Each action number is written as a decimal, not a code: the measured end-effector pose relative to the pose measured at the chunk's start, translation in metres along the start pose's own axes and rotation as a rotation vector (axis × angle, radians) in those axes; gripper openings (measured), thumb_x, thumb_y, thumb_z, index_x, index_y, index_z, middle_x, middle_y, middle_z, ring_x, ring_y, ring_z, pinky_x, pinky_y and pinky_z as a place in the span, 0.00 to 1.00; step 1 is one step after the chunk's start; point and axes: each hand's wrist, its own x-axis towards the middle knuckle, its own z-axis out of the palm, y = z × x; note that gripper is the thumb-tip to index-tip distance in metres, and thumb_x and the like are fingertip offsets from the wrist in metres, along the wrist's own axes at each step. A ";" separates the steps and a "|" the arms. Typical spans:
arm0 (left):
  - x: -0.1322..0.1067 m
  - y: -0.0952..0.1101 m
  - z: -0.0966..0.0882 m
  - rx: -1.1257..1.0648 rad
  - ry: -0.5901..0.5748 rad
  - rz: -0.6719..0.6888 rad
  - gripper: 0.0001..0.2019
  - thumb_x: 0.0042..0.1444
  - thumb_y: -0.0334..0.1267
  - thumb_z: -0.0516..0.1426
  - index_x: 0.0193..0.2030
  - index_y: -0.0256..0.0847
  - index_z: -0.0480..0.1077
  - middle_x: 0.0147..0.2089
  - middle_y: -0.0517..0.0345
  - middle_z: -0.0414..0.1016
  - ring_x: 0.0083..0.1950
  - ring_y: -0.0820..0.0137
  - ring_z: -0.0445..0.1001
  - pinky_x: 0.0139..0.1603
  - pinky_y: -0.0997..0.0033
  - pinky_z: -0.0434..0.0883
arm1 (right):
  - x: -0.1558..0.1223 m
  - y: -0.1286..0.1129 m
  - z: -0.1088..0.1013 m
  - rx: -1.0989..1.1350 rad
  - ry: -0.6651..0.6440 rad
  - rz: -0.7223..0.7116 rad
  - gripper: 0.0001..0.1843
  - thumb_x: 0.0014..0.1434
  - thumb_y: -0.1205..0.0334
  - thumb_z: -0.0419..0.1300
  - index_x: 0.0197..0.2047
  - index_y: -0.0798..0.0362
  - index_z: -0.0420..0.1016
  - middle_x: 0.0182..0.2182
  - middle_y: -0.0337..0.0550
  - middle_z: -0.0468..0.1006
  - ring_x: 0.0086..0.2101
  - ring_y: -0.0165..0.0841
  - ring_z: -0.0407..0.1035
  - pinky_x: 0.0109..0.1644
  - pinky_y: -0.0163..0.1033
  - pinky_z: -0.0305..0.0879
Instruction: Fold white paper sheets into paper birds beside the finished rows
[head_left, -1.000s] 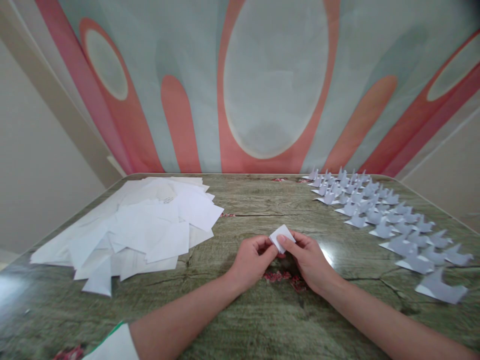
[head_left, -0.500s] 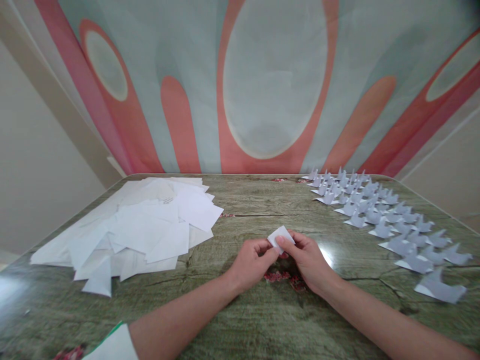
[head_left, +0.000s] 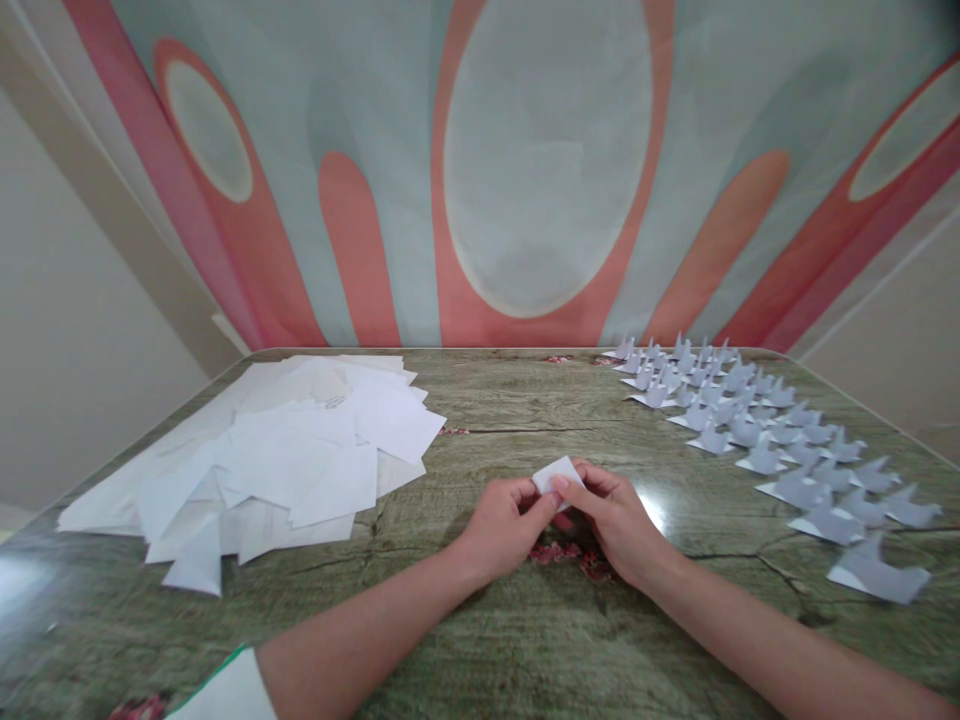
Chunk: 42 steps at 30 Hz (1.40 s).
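A small folded piece of white paper (head_left: 556, 473) is held between my two hands, above the middle of the table. My left hand (head_left: 511, 525) pinches its lower left edge between thumb and curled fingers. From the other side my right hand (head_left: 611, 515) grips it, with the thumb pressed on its face and the fingers behind. Both thumbs nearly meet at the paper's lower edge. The fingertips behind the paper are hidden.
Loose white sheets (head_left: 315, 440) lie in a spread pile at the left, with a folded piece (head_left: 196, 560) at its near edge. Rows of folded paper birds (head_left: 750, 420) stand along the right of the wood-patterned table (head_left: 495, 400). A patterned backdrop (head_left: 547, 150) rises behind.
The folded paper has tilted slightly between my fingers, and my right thumb has shifted a little over it. Both hands otherwise stay in place.
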 end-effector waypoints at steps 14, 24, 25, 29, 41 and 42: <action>0.002 -0.007 -0.006 0.359 0.017 0.035 0.17 0.57 0.44 0.50 0.25 0.36 0.71 0.22 0.60 0.71 0.22 0.75 0.65 0.24 0.78 0.58 | 0.014 0.006 -0.018 -0.174 0.044 -0.074 0.12 0.52 0.56 0.62 0.24 0.55 0.70 0.24 0.36 0.65 0.27 0.28 0.58 0.31 0.35 0.53; 0.001 -0.003 -0.004 0.258 0.033 -0.009 0.15 0.56 0.41 0.51 0.24 0.35 0.70 0.21 0.60 0.71 0.20 0.76 0.64 0.22 0.79 0.59 | 0.014 0.003 -0.017 -0.343 0.038 -0.134 0.16 0.57 0.54 0.57 0.24 0.55 0.69 0.23 0.35 0.63 0.26 0.27 0.56 0.29 0.33 0.51; 0.001 -0.003 -0.004 0.255 0.036 -0.007 0.15 0.56 0.41 0.51 0.25 0.35 0.71 0.21 0.60 0.72 0.20 0.76 0.64 0.23 0.79 0.59 | 0.014 0.003 -0.017 -0.361 0.037 -0.127 0.16 0.58 0.53 0.55 0.24 0.55 0.69 0.22 0.34 0.62 0.25 0.27 0.56 0.29 0.33 0.51; 0.001 -0.005 -0.004 0.241 0.042 0.007 0.15 0.56 0.41 0.52 0.25 0.34 0.71 0.24 0.57 0.74 0.23 0.75 0.67 0.25 0.78 0.61 | 0.013 0.003 -0.018 -0.420 0.017 -0.110 0.17 0.58 0.51 0.53 0.27 0.54 0.70 0.21 0.35 0.64 0.24 0.27 0.56 0.27 0.32 0.52; 0.005 -0.015 -0.007 0.124 0.096 0.098 0.20 0.59 0.48 0.47 0.27 0.35 0.68 0.24 0.62 0.64 0.27 0.74 0.61 0.28 0.77 0.59 | 0.010 0.004 -0.015 -0.527 -0.016 -0.112 0.17 0.57 0.50 0.54 0.25 0.54 0.68 0.19 0.35 0.64 0.22 0.27 0.57 0.25 0.32 0.54; 0.005 -0.015 -0.007 0.139 0.102 0.102 0.20 0.59 0.48 0.47 0.27 0.35 0.68 0.24 0.62 0.64 0.27 0.74 0.61 0.28 0.77 0.59 | 0.011 0.004 -0.016 -0.538 -0.014 -0.105 0.18 0.57 0.50 0.54 0.24 0.54 0.67 0.18 0.34 0.63 0.22 0.27 0.56 0.24 0.32 0.53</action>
